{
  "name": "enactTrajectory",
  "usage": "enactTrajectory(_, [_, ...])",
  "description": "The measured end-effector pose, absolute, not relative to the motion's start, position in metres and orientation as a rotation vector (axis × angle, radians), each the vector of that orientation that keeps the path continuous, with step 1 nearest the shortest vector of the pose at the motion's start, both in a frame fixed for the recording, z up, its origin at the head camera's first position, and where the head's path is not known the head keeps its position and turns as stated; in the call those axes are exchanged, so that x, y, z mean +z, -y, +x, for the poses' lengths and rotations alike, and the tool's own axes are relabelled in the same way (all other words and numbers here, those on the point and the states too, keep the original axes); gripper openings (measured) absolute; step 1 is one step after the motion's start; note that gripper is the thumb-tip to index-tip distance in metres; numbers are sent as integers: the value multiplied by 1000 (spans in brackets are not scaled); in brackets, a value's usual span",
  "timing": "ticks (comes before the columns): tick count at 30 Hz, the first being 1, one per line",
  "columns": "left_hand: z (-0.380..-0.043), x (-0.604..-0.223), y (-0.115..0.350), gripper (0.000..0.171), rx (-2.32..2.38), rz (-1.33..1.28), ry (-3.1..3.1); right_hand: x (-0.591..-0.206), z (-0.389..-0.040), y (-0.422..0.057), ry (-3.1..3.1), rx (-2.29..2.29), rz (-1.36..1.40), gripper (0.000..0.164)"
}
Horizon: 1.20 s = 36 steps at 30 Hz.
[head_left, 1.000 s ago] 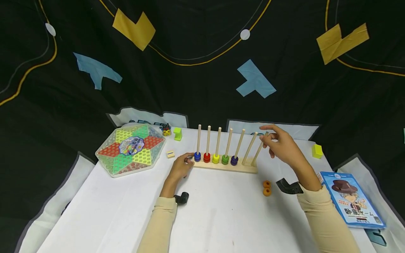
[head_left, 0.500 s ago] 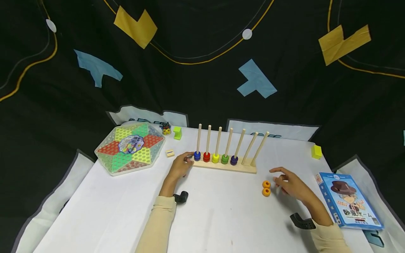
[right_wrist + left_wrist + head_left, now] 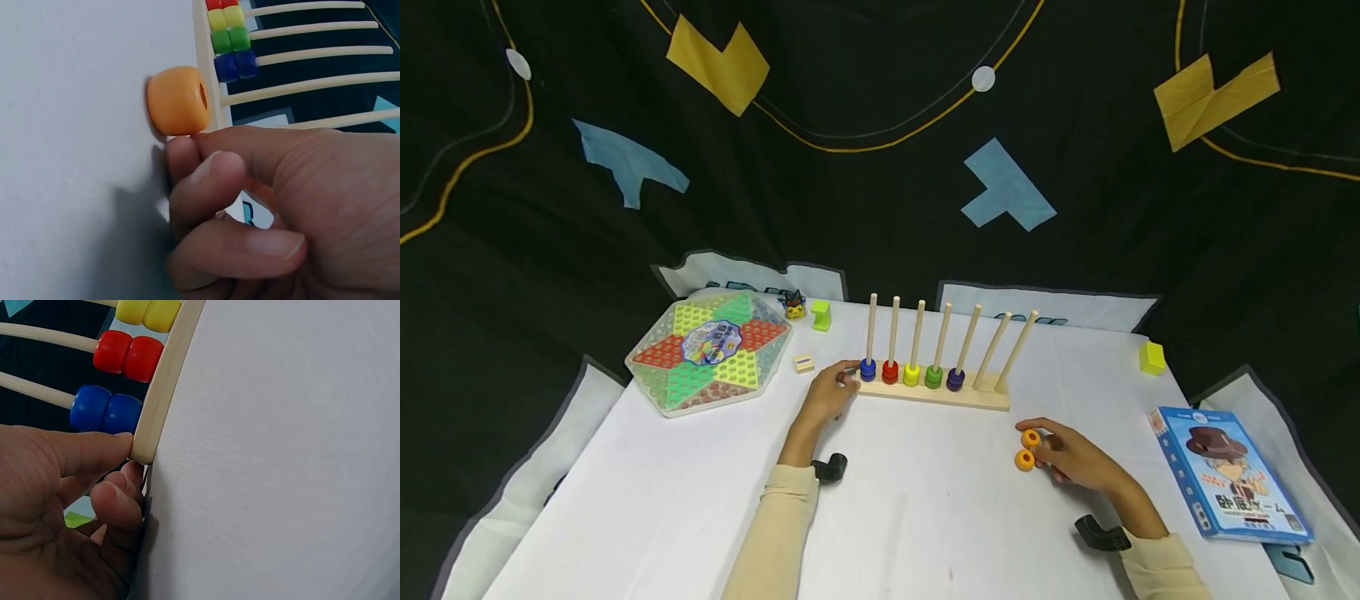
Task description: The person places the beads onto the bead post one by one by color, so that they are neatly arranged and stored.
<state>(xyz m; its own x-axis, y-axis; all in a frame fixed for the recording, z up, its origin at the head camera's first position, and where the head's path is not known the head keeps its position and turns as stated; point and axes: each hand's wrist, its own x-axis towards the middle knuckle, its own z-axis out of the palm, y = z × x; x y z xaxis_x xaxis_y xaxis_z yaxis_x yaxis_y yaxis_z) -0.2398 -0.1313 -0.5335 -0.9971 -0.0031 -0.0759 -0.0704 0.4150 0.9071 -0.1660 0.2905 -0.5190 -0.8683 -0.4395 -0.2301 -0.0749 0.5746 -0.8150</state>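
A wooden bead rack (image 3: 940, 396) with upright pegs stands on the table. Blue, red, yellow, green and dark purple-blue beads sit low on its left pegs; the two rightmost pegs are bare. My left hand (image 3: 829, 393) grips the rack's left end, its thumb against the wood beside the blue beads (image 3: 106, 409). Right of the rack's front, two orange beads lie close together. Thumb and index finger of my right hand (image 3: 1078, 458) pinch the farther orange bead (image 3: 1031, 437). The nearer orange bead (image 3: 1025, 460) sits beside the thumb. Only one orange bead (image 3: 177, 101) shows in the right wrist view.
A hexagonal Chinese checkers box (image 3: 711, 354) lies at the left. Beyond the rack's left end are a small figurine (image 3: 793, 305), a green block (image 3: 822, 316) and a small striped block (image 3: 804, 364). At the right are a yellow-green block (image 3: 1152, 358) and a blue game box (image 3: 1232, 475).
My right hand has come down from the rightmost peg toward me and closed on the farther orange bead. Both orange beads have shifted slightly. The left hand stays on the rack.
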Motion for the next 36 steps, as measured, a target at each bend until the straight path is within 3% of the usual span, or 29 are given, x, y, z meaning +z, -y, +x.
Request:
enactTrajectory(8, [-241,-533,132,41,1662,-63,-2590,-505,-175,-280,-2511,-1189,-241,36])
enactTrajectory(18, [-242,-535,132,40,1648,-83,-2588,-406,-200,-279,-2734,-1227,-300,46])
enactTrajectory(26, [-241,-535,133,41,1658,-76,-2596,-347,-213,-250,-2901,-1302,-420,41])
enactTrajectory(36, [-240,-534,132,41,1666,-78,-2588,-346,-233,-218,-2824,-1255,-505,42])
